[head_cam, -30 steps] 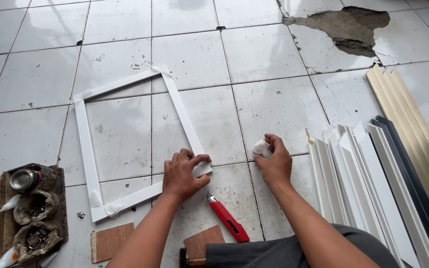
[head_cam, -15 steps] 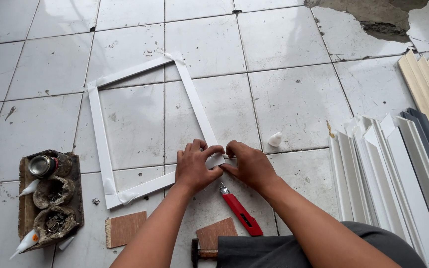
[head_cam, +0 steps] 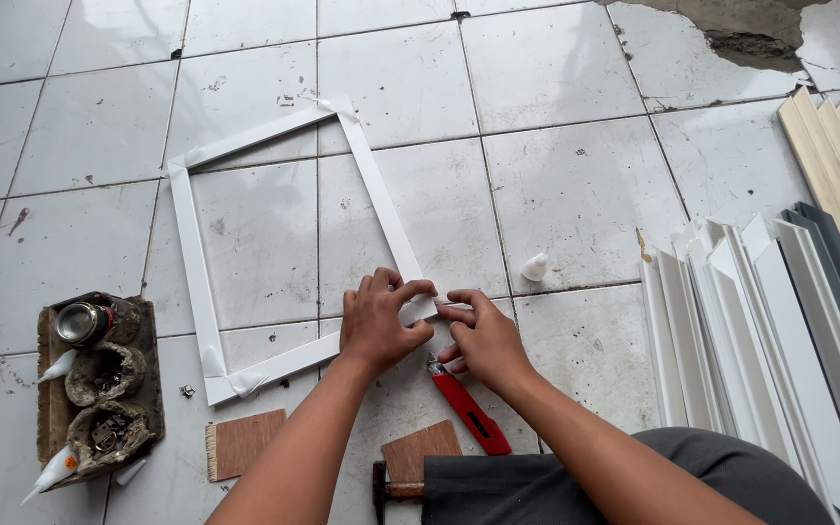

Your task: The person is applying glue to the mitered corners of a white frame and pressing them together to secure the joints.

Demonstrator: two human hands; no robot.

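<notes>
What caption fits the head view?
Both hands, left hand and right hand, press a corner of a white frame on tiled floor.

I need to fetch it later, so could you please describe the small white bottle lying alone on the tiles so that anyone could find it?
Start from the white rectangular frame on the tiled floor. Between its right side and the stack of white strips lies the small white bottle. It alone lies on bare tile there, cone-tipped.

On the white tiled floor (head_cam: 576,185) lie a red utility knife (head_cam: 469,408), a small white bottle (head_cam: 535,266), two plywood scraps (head_cam: 245,442), a hammer (head_cam: 386,489), a board with a tin and crusted glue pots (head_cam: 99,374), and a stack of white and beige trim strips (head_cam: 770,331) at the right.
</notes>
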